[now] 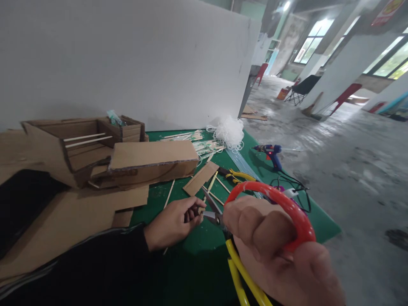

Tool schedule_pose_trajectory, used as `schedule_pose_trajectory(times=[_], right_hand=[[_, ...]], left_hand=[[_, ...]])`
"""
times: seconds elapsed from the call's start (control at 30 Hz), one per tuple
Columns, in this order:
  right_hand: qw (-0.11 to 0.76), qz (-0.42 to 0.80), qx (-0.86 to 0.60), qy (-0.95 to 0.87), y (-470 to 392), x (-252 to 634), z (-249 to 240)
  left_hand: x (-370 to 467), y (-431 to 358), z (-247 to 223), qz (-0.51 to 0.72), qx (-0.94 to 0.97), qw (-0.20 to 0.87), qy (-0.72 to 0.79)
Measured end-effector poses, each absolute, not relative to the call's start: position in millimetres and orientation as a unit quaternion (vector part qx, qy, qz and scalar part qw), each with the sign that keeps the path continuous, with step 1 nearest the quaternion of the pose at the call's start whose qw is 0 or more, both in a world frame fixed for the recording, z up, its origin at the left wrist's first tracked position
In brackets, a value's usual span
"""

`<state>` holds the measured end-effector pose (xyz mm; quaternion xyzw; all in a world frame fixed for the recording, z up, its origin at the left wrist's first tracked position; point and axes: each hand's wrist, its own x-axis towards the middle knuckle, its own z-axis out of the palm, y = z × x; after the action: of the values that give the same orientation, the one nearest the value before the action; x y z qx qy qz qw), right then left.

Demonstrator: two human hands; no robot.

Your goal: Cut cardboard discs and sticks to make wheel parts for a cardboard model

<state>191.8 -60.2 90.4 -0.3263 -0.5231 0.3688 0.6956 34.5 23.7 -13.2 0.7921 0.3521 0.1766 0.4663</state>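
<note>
My left hand (174, 222) is closed, thumb and fingers pinching a small bit of cardboard (200, 210). Wrapped in my right hand (264, 231) is the red handle of a pair of scissors (277, 193). The scissor blades are apart and point left, with the lower blade at the cardboard bit; whether it is cutting into it, I cannot tell. Beneath my right hand, two yellow handles (244, 274) stick out, their tool hidden. A flat cardboard strip (201, 178) and thin wooden sticks (168, 193) lie just beyond my hands on the green table (191, 263).
Cardboard boxes (153, 159) stand at the left. Behind are bundled sticks (204, 146) and a tangle of white cord (229, 132). Yellow-handled pliers (239, 174), clear glue sticks (244, 165) and a blue glue gun (270, 155) with a cable lie toward the right edge.
</note>
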Motion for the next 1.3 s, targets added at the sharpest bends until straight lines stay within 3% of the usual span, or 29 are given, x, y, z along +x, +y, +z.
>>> schedule_pose_trajectory(times=[1.3], right_hand=[[0.692, 0.378, -0.332, -0.517, -61.4, 193.4, 92.0]], left_hand=[[33.4, 22.8, -12.7, 0.169, 0.806, 0.451, 0.344]])
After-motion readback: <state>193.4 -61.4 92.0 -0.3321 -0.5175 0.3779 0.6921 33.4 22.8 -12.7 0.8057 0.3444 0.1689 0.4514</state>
